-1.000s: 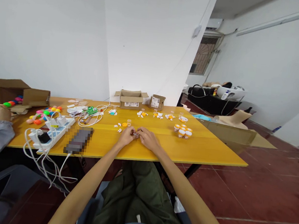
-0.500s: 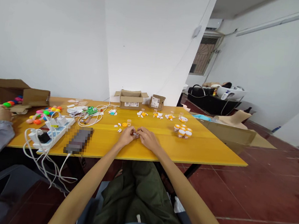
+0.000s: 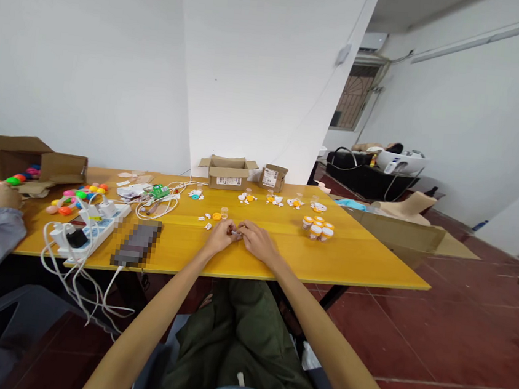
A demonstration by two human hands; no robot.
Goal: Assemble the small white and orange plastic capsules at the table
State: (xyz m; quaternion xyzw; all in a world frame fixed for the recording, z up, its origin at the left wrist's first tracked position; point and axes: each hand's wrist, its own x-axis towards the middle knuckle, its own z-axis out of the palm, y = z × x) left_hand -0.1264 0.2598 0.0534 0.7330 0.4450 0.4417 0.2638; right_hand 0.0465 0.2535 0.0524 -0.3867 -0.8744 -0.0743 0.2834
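Note:
My left hand and my right hand meet over the table's near part, fingertips almost touching. Between them is a small whitish part, mostly covered by the fingers; its exact kind I cannot make out. Both hands are closed around it in a pinch. Just beyond my left hand stands a clear plastic cup, with an orange ring-shaped lid beside it. Small white pieces lie to the left of that hand. To the right is a cluster of several small tubs with orange-and-white lids.
Along the back, sets of white and orange pieces lie before two cardboard boxes. At left are a power strip with tangled cables, a phone, colourful balls and another person's hand. The table's edge runs close to my forearms.
Almost nothing differs: both my hands stay together around the small whitish part. The other person's hand at the far left has shifted slightly.

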